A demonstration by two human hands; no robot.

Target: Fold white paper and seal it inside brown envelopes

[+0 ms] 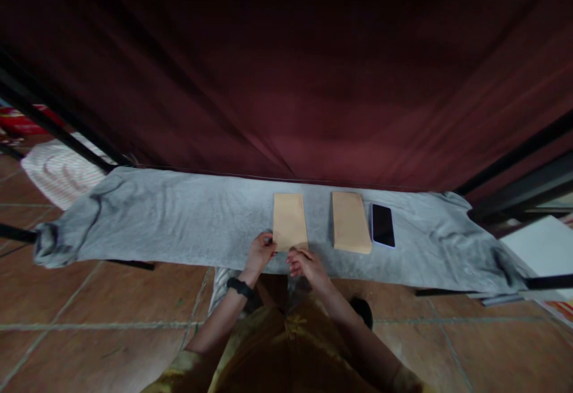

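A flat tan paper envelope (289, 217) lies on the grey cloth in front of me. My left hand (261, 252) has its thumb and forefinger closed on the envelope's near left corner. At the near right edge, my right hand (308, 264) is closed, its fingers curled and overlapping the paper; whether anything sits inside those fingers is hidden. To the right rests a thicker stack of similar tan envelopes (350, 223). Beside that stack is a phone (383, 224) with a dark screen and a pale purple edge.
The grey cloth (188, 220) covers a long narrow surface. A dark red curtain (313, 112) hangs right behind it. Black metal bars (548, 133) frame both ends. Below is a brown tiled floor (111, 351); a striped cloth (67, 169) lies at the left.
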